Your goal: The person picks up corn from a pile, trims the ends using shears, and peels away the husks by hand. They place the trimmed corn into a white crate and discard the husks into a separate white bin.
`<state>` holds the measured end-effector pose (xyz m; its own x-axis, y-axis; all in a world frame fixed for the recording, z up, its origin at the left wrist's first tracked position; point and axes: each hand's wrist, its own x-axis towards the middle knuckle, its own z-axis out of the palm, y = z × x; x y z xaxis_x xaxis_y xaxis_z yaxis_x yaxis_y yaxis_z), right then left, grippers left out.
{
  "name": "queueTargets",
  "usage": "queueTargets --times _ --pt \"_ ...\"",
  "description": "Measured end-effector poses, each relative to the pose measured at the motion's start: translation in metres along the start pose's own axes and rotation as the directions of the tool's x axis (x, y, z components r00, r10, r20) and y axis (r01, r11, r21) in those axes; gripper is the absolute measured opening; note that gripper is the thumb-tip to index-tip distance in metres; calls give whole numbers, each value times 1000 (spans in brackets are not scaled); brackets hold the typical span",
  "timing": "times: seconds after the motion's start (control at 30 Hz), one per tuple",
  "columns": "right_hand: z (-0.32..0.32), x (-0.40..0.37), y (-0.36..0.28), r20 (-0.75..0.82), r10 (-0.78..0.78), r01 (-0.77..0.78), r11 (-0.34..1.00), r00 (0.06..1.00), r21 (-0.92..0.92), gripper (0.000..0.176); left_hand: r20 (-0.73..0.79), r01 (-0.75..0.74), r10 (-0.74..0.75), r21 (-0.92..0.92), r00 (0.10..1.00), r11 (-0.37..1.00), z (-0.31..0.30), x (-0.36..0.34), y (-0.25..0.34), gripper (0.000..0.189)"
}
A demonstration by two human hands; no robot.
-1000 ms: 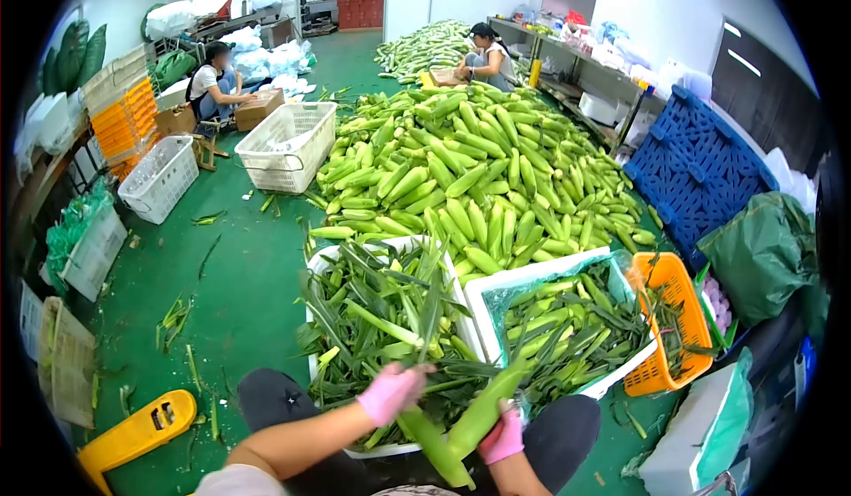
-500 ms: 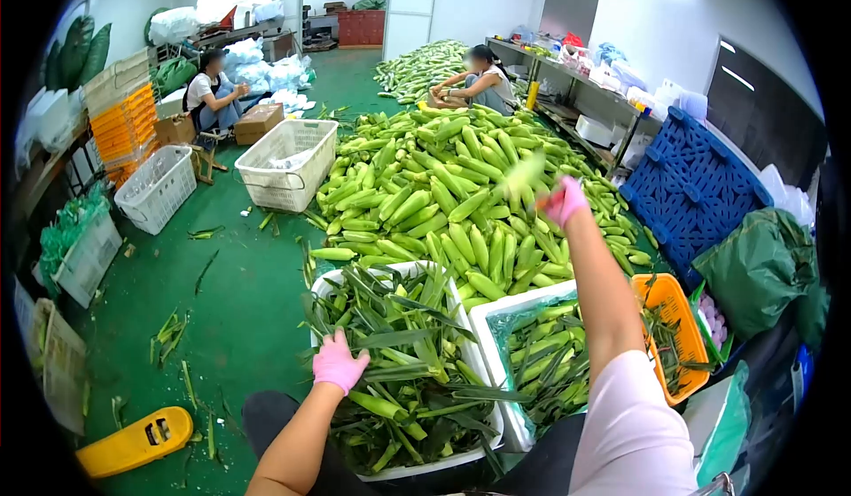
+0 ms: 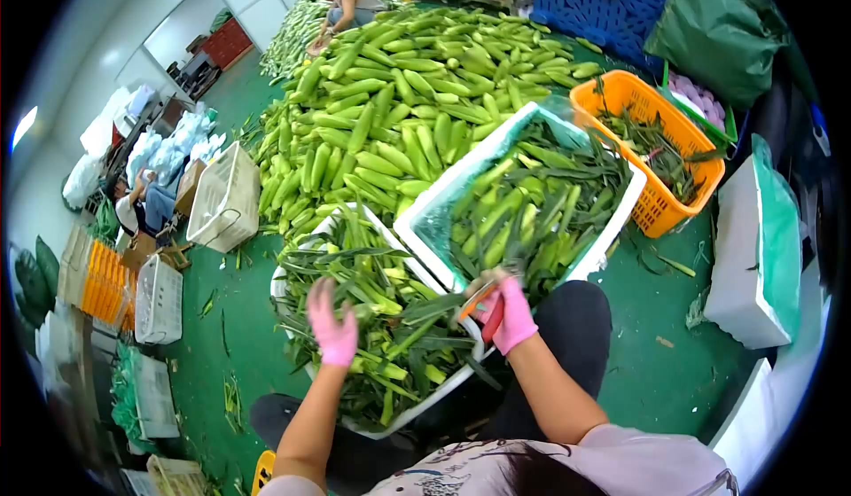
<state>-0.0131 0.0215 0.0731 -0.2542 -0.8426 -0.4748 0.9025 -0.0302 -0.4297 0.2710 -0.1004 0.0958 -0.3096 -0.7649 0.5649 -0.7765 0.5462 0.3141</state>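
Note:
My left hand (image 3: 331, 326), in a pink glove, is over the left white bin (image 3: 277, 285) of green corn husks (image 3: 386, 288). Its fingers are apart and slightly blurred, with nothing in them. My right hand (image 3: 512, 315), also pink-gloved, is closed around red-handled pruning shears (image 3: 493, 320), whose far end is hard to make out. That hand is at the near corner of a white foam box (image 3: 427, 216) lined with green plastic, which holds corn ears and husks. Beyond both containers rises a large pile of corn ears (image 3: 372, 128).
An orange basket (image 3: 651, 217) of husk scraps stands right of the foam box. Farther right are a white box with green lining (image 3: 740, 248) and a dark green sack (image 3: 718, 35). A pale crate (image 3: 226, 199) stands left of the pile. Two people sit farther back.
My right hand has come down from above the corn pile to the bins; the blurred ear near it is gone from there. My left hand has lifted slightly. The view has turned and tilted down.

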Motion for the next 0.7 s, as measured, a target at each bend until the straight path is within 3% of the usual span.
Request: queueTargets --times 0.1,0.13,0.17,0.23,0.3,0.33,0.43,0.5,0.53,0.63,0.7 --pt "-20 -7 -58 -181 -255 298 915 950 273 36 203 -29 93 -297 975 954 68 24 90 37" --pt "-27 -10 -81 -169 -342 379 873 924 306 39 248 60 58 -445 967 893 104 25 113 32" --pt "-24 -17 -102 -259 -405 472 828 877 303 41 305 56 130 -533 943 845 128 31 146 30" --pt "-41 -11 -120 -314 -560 640 706 766 302 43 401 -59 248 -427 882 902 208 25 171 30" --pt "-55 -9 -128 -400 -574 699 612 715 371 43 512 3 193 -358 837 934 267 16 193 32" --pt "-61 -8 -132 -447 -577 729 557 684 398 42 475 -38 228 -377 850 925 273 19 213 33" --pt "-74 -11 -140 -449 -469 649 573 761 501 42 455 -90 328 -469 828 878 304 36 254 44" --pt "-84 -11 -150 -424 -482 642 590 767 490 41 576 -34 258 -370 776 929 335 45 273 58" --pt "-90 -8 -156 -413 -512 658 580 753 480 41 700 38 150 -246 698 969 353 49 276 70" --pt "-90 -3 -164 -442 -569 720 553 694 419 42 770 -94 -2 80 638 992 359 60 301 84" --pt "-82 -5 -159 -443 -585 734 544 679 406 42 826 -114 8 67 564 991 364 72 293 85"
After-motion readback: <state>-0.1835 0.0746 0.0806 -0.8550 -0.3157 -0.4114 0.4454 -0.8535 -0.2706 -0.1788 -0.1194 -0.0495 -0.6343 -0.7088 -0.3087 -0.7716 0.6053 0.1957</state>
